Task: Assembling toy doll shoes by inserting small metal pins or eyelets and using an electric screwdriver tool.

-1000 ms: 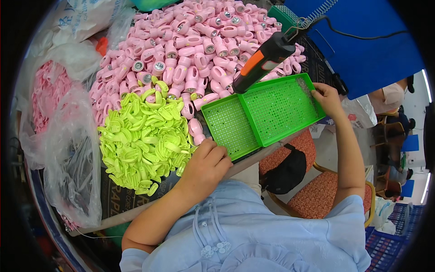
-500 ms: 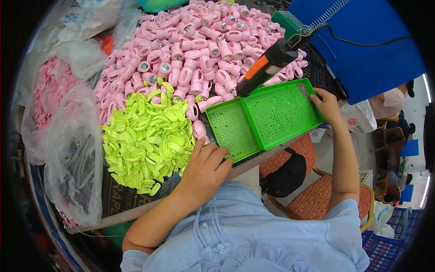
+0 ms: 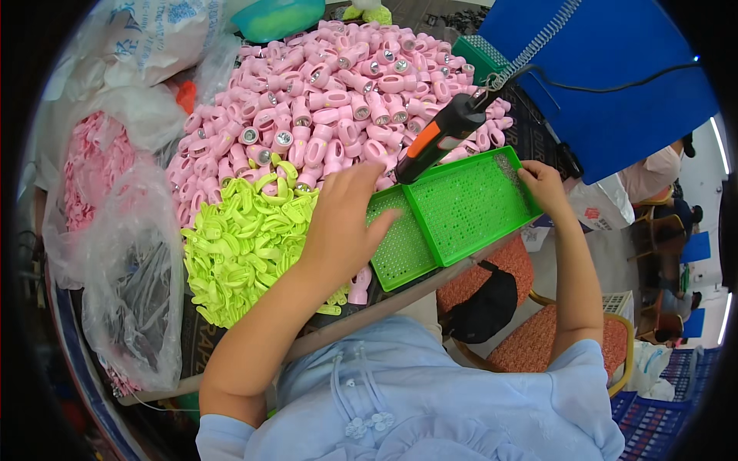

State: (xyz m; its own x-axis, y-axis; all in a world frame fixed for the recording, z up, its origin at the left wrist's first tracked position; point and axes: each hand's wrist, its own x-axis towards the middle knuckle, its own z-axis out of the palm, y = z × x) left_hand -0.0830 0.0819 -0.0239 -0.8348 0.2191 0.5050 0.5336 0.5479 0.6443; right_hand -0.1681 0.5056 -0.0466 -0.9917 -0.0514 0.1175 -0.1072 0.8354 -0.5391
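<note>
My left hand (image 3: 342,219) is over the edge of the pink flashlight pile, fingers stretched forward and thumb apart; whether its fingertips touch a flashlight is hidden. With my right hand (image 3: 544,187) I grip the right end of a green perforated tray (image 3: 473,207), where small metal screws are gathered. Its left end overlaps a second green tray (image 3: 400,253). Above them an electric screwdriver (image 3: 440,138), black and orange, hangs tilted from a coil spring. Pink flashlights (image 3: 330,100) lie heaped behind, with yellow-green curved plastic pieces (image 3: 246,250) piled in front. One pink flashlight (image 3: 359,286) lies below my left wrist.
Clear plastic bags (image 3: 131,284) hold pink parts at the left. A teal bowl (image 3: 278,17) stands at the back, and a blue panel (image 3: 607,77) rises at the back right. Chairs (image 3: 530,338), one with a black bag (image 3: 486,303), stand beyond the table edge.
My left hand has lifted off the near edge of the green tray and moved forward to the flashlight pile. My right hand stays at the tray's right end.
</note>
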